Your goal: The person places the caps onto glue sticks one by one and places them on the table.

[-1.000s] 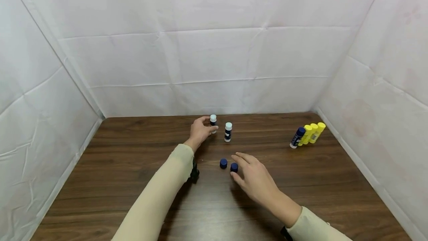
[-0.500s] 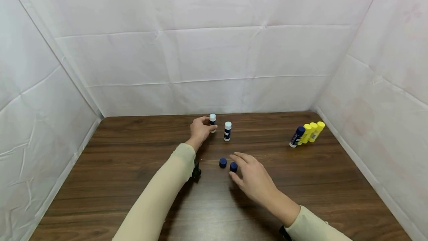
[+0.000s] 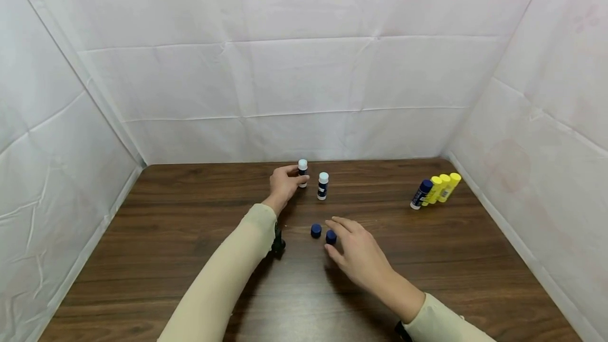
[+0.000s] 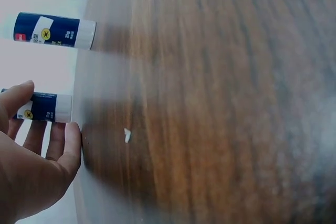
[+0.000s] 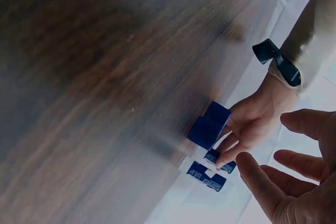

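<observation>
At the back of the table my left hand holds an uncapped glue stick upright, with a navy label and white top. In the left wrist view, the thumb lies over that stick's label and the fingers are behind it. A second uncapped glue stick stands just to its right, untouched. Nearer the front, two navy caps sit side by side. My right hand is beside the right cap, thumb and fingers spread around it. The right wrist view shows those fingers apart from both caps.
On the right of the table stand a capped navy glue stick and several yellow glue sticks in a slanting row. White cloth walls enclose the back and sides. A small white scrap lies on the wood.
Very little differs. The glue stick in my left hand seems to have risen very slightly; my right hand keeps its place by the caps.
</observation>
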Tool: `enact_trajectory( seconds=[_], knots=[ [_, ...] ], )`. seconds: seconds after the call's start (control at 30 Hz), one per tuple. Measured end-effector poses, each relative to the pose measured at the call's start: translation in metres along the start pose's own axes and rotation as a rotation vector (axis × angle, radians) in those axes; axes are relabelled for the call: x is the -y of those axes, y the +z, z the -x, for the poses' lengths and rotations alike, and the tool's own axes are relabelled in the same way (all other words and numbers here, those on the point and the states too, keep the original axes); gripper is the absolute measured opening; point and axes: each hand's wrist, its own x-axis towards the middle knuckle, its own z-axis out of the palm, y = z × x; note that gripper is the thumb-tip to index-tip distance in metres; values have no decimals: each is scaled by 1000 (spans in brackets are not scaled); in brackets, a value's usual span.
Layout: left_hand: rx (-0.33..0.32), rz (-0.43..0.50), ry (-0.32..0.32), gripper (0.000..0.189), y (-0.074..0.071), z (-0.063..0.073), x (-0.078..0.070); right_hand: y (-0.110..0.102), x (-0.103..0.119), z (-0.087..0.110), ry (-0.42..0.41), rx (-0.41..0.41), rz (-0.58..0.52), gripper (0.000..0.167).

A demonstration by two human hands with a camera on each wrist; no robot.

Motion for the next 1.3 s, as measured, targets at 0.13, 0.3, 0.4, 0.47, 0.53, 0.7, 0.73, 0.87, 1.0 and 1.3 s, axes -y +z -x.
enact_trajectory(
  seconds=[0.13, 0.3, 0.4, 0.47, 0.53, 0.7, 0.73, 0.87, 1.0, 1.3],
  knots=[
    [8, 1, 19, 46, 1, 1, 0, 1, 0, 0, -2, 2, -6, 48],
    [2, 12, 12, 44, 2, 2, -1, 2, 0, 1, -4, 3, -13, 48],
    [-2, 43, 5, 44, 0, 3, -2, 3, 0, 1, -6, 4, -13, 48],
    [-1, 57, 5, 43, -2, 4, -3, 3, 0, 1, -7, 3, -16, 48],
    [2, 64, 8, 43, -4, 5, -4, 4, 0, 1, -6, 1, -18, 48],
    [2, 65, 21, 41, -9, 8, -8, 4, 0, 0, 1, -8, -26, 47],
    [1, 65, 21, 41, -10, 8, -8, 4, 0, 0, 2, -9, -26, 47],
    [-11, 46, 22, 39, -14, 11, -10, 4, -1, -1, 5, -9, -33, 47],
    [-30, 29, 35, 38, -18, 14, -11, 5, -2, -2, 10, -13, -33, 46],
    [-53, 3, 93, 37, -32, 27, -19, 7, -7, -5, 37, 1, -29, 45]
  ],
)
